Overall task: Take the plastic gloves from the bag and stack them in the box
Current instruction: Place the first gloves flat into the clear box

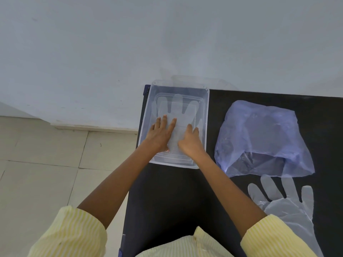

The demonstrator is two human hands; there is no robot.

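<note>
Nearest to us, right of the box, one loose glove lies flat on the black table. A bit farther, the blue bag lies just right of the box. Inside the box, both hands rest side by side on another glove. Our left hand presses it flat with straight fingers. Our right hand has bent fingers on it; we cannot tell if they pinch. That glove's fingers point to the box's far end.

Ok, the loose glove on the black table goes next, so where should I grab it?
Probably pinch the glove at its wide cuff, coming from the near side: it lies flat, fingers pointing away, cuff end nearest you.
</note>
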